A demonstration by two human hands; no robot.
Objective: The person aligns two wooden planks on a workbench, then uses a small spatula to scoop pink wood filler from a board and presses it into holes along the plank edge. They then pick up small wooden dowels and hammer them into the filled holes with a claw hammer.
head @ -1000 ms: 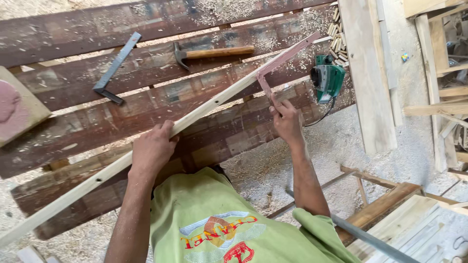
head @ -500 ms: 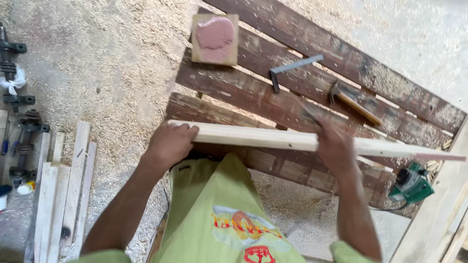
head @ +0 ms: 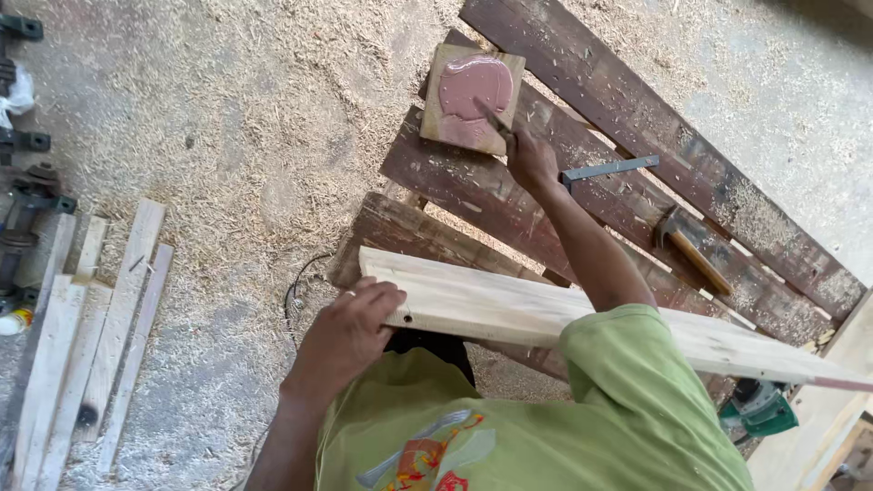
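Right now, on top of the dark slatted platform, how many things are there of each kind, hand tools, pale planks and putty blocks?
Hand tools: 3, a hammer, a metal square and a thin tool held in the right hand
Pale planks: 1, the plank under the left hand
Putty blocks: 1, the block with pink putty
Total: 5

1. Pale wooden board: long, planed, lying flat across the dark slats, running from near left to right.
2. Small square block: coated with glossy pink paste, resting on the far slats.
3. Thin blade: tip touching the paste.
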